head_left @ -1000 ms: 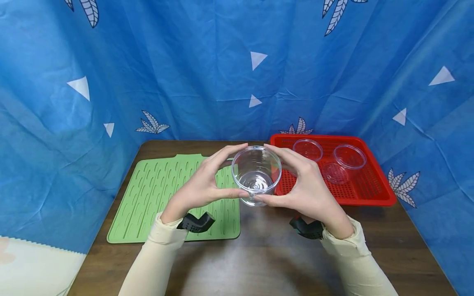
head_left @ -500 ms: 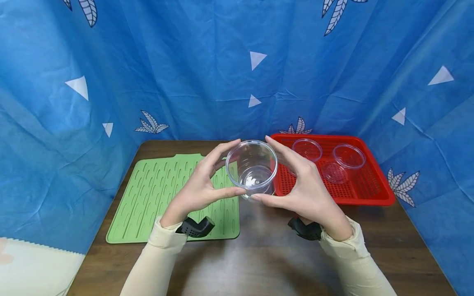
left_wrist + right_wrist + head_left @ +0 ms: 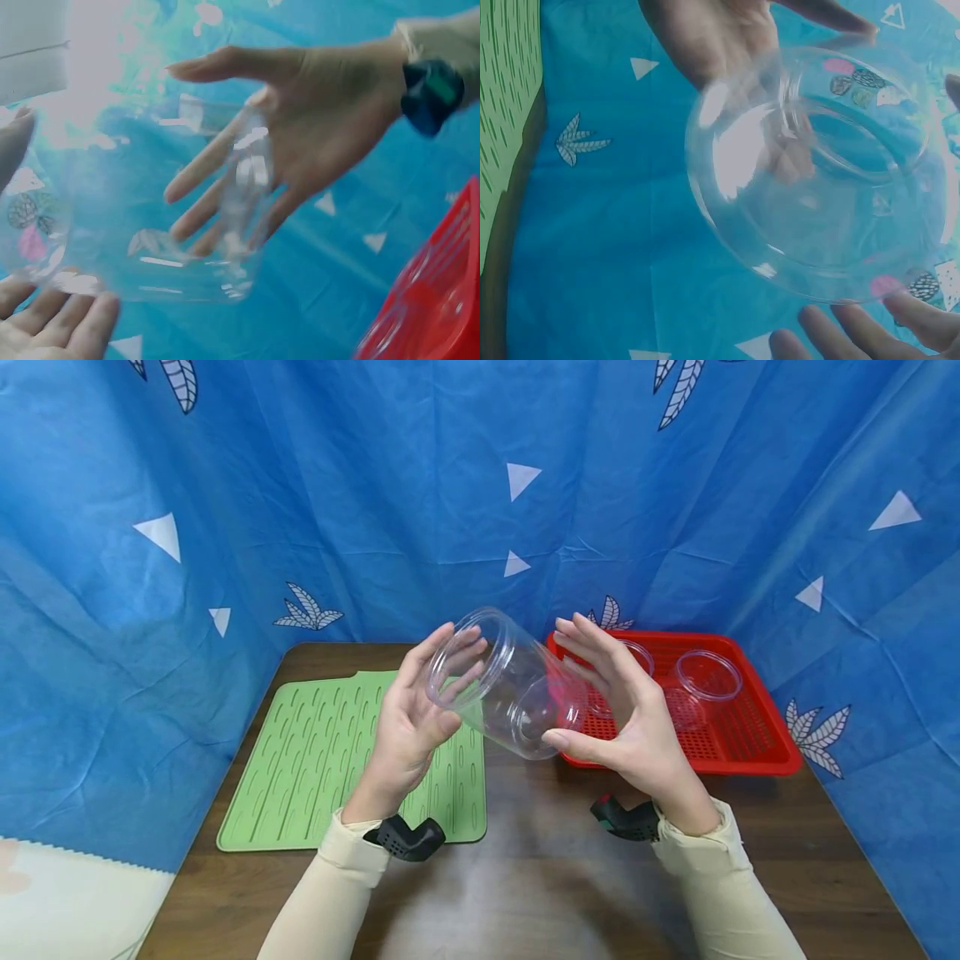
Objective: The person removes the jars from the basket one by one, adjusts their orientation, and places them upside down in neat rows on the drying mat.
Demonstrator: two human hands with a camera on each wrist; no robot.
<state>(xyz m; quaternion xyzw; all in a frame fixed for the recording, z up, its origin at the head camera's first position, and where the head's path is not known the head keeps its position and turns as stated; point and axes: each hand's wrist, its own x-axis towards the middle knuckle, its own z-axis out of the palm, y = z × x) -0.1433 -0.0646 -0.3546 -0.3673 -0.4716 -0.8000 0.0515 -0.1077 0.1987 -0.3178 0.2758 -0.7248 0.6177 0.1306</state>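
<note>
A clear plastic jar (image 3: 517, 681) lies tilted in the air above the table, its rimmed mouth toward the left and its base toward the lower right. My left hand (image 3: 408, 727) holds the rim end, with the thumb on the near side and fingers showing through the clear wall. By the base, my right hand (image 3: 637, 718) has its fingers spread and fairly straight, the thumb overlapping the base edge; whether it touches is unclear. In the left wrist view the right hand (image 3: 300, 120) shows behind the jar (image 3: 157, 202). In the right wrist view the base (image 3: 817, 210) faces the camera.
On the wooden table (image 3: 525, 877), a green ridged mat (image 3: 322, 760) lies at left. A red plastic basket (image 3: 750, 727) at right holds clear round containers (image 3: 708, 677). A blue patterned curtain (image 3: 450, 485) hangs behind and at the sides.
The jar has turned from mouth toward me to mouth toward the left. My left hand has rotated with palm more visible, and my right hand's fingers have risen and spread from it.
</note>
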